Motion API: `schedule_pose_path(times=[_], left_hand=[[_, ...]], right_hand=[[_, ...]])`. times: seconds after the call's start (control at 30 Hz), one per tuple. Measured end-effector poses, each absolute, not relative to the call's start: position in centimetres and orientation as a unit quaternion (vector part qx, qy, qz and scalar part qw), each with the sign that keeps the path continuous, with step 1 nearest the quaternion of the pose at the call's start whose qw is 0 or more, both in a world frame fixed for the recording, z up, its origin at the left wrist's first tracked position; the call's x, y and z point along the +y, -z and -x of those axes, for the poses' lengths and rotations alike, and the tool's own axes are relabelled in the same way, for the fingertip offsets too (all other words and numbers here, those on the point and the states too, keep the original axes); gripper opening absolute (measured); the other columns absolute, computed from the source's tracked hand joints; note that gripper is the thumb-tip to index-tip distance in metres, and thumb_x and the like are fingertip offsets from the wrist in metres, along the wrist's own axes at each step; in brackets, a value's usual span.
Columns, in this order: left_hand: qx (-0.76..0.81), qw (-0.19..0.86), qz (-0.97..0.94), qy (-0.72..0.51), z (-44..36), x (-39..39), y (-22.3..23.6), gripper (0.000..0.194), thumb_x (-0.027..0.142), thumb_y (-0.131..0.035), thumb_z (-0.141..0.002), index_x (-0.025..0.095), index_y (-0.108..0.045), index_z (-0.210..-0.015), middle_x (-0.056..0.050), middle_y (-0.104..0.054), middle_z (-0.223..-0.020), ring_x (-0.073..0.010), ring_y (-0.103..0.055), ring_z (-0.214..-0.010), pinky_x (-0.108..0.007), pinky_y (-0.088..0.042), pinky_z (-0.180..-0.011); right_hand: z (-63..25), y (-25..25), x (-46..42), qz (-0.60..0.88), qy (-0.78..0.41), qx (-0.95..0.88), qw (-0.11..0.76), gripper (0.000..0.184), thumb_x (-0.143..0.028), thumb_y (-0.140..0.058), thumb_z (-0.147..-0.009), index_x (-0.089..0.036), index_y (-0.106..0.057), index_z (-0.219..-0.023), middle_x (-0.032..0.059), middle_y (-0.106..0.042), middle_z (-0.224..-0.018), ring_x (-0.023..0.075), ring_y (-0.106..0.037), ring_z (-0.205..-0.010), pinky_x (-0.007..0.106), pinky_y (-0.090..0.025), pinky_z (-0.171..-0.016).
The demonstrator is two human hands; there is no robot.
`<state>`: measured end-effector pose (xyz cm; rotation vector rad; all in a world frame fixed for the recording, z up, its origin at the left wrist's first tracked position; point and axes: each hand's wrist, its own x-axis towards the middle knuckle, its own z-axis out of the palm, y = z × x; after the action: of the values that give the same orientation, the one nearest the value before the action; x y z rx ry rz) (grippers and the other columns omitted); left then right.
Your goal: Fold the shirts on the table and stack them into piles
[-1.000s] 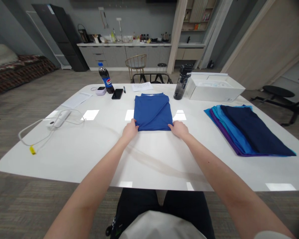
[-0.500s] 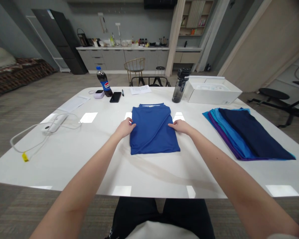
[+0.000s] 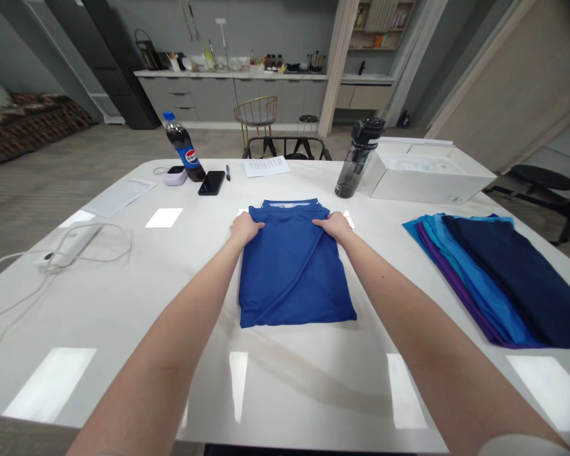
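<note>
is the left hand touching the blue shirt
Touching. The head view shows the left hand lying on the far left corner of the folded blue shirt, fingers overlapping the fabric with no gap.

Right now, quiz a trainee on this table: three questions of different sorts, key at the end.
1. True or false: both hands rest on the far end of the blue shirt, near its collar.
2. Multiple choice: what stands nearest the white box? A) the cola bottle B) the dark water bottle C) the phone
3. Fill in: the stack of clothes lies on the person's ____ side of the table.

Key
1. True: the left hand and right hand press the shirt's far corners.
2. B
3. right
</note>
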<state>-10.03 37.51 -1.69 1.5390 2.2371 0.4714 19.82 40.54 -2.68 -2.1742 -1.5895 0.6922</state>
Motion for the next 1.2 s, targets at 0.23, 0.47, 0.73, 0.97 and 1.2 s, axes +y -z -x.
schedule_pose_path(times=[0.23,0.47,0.73,0.97,1.2], left_hand=[[0.728,0.295,-0.537,-0.308,10.9,40.9,3.2,0.038,0.022,-0.089,-0.059,0.019,-0.071,-0.092,-0.013,-0.077,-0.094,-0.0352,-0.071,-0.099,-0.045,-0.053,-0.086],[0.607,0.265,-0.571,-0.485,8.5,35.4,1.1,0.031,0.034,-0.064,-0.086,0.018,-0.069,-0.112,-0.008,-0.074,-0.110,-0.0227,-0.068,-0.103,-0.036,-0.051,-0.096],[0.467,0.321,-0.575,-0.590,4.5,28.5,-7.9,0.037,0.046,-0.064,-0.087,0.017,-0.069,-0.110,-0.007,-0.074,-0.109,-0.0220,-0.067,-0.102,-0.034,-0.053,-0.093],[0.394,0.357,-0.600,-0.598,0.0,23.1,-13.2,0.035,0.043,-0.069,-0.084,0.017,-0.070,-0.108,-0.006,-0.074,-0.107,-0.0226,-0.067,-0.104,-0.036,-0.052,-0.098],[0.329,0.399,-0.648,-0.560,-7.2,17.8,-18.8,0.037,0.046,-0.074,-0.080,0.019,-0.068,-0.105,-0.005,-0.073,-0.101,-0.0240,-0.067,-0.098,-0.037,-0.056,-0.088]], right_hand=[[-18.8,2.9,42.3,0.742,-0.265,-0.583,0.196,0.039,-0.041,-0.079,-0.073,-0.024,-0.070,-0.107,0.0060,-0.073,-0.114,0.0296,-0.065,-0.113,0.046,-0.042,-0.101],[-20.1,1.5,37.8,0.592,-0.383,-0.556,0.441,0.031,-0.028,-0.061,-0.077,-0.020,-0.060,-0.107,0.0037,-0.074,-0.110,0.0216,-0.066,-0.104,0.033,-0.052,-0.092],[-23.2,-6.0,29.7,0.463,-0.498,-0.485,0.550,0.039,-0.032,-0.073,-0.070,-0.021,-0.061,-0.105,0.0052,-0.076,-0.106,0.0232,-0.070,-0.104,0.036,-0.056,-0.094],[-28.4,-9.2,22.6,0.451,-0.491,-0.435,0.604,0.035,-0.040,-0.075,-0.077,-0.017,-0.071,-0.104,0.0097,-0.078,-0.106,0.0275,-0.072,-0.108,0.041,-0.057,-0.098],[-36.6,-14.5,13.2,0.500,-0.228,-0.491,0.677,0.043,-0.055,-0.066,-0.087,-0.019,-0.071,-0.111,0.0085,-0.074,-0.120,0.0267,-0.066,-0.118,0.039,-0.053,-0.104]])
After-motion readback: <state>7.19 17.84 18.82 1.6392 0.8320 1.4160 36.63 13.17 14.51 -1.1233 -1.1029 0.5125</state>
